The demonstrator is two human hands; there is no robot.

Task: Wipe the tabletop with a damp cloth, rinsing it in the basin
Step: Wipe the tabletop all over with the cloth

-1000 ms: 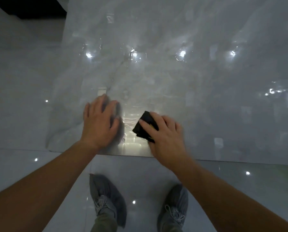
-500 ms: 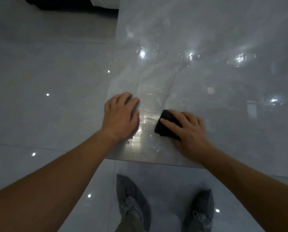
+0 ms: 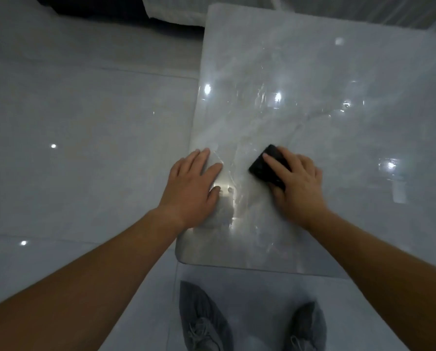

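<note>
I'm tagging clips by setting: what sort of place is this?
Likely an indoor room, perhaps a home or showroom: a glossy marble-look tabletop stands over polished floor tiles, and both mirror small light spots from overhead.

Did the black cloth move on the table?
Yes. The black cloth slid left, closer to the tabletop's left edge, under the right hand.

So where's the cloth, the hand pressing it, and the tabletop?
dark cloth (image 3: 263, 174), head view, exposed left corner
right hand (image 3: 300, 188), head view, back of hand
glossy tabletop (image 3: 313, 72), head view, bare far surface
</note>
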